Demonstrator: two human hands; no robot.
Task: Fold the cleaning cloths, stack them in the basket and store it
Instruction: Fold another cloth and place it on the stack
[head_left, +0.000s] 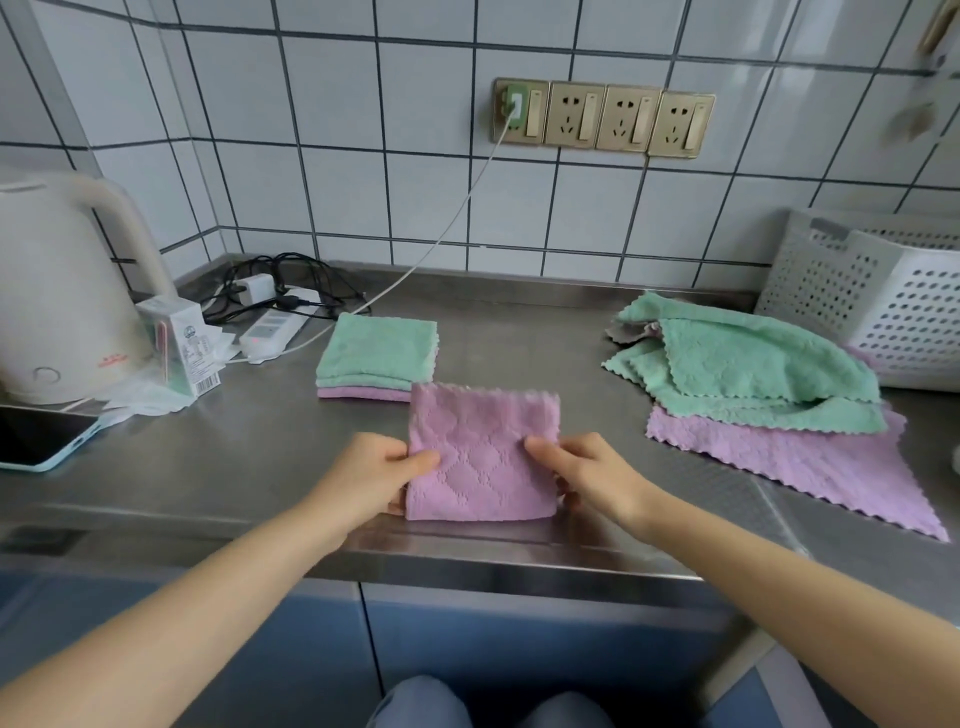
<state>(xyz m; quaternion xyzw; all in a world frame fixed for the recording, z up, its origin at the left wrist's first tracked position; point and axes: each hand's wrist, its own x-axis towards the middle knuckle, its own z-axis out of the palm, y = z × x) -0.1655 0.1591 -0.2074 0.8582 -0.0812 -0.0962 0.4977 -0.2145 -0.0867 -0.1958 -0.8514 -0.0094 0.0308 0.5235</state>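
Observation:
A folded pink cloth (483, 452) is held at the counter's front middle. My left hand (376, 475) pinches its left edge and my right hand (584, 475) pinches its right edge. Just behind it lies a neat stack of folded cloths (376, 356), green on top and pink at the bottom. To the right is a loose pile of unfolded green cloths (753, 371) on a spread pink cloth (810, 462). A white perforated basket (883, 291) stands at the back right against the wall.
The steel counter (234, 441) holds a cream kettle (62, 291), a small carton (179, 343), a phone (41, 436) and a power strip with cables (270, 317) at left. A white cable runs up to the wall sockets (602, 117).

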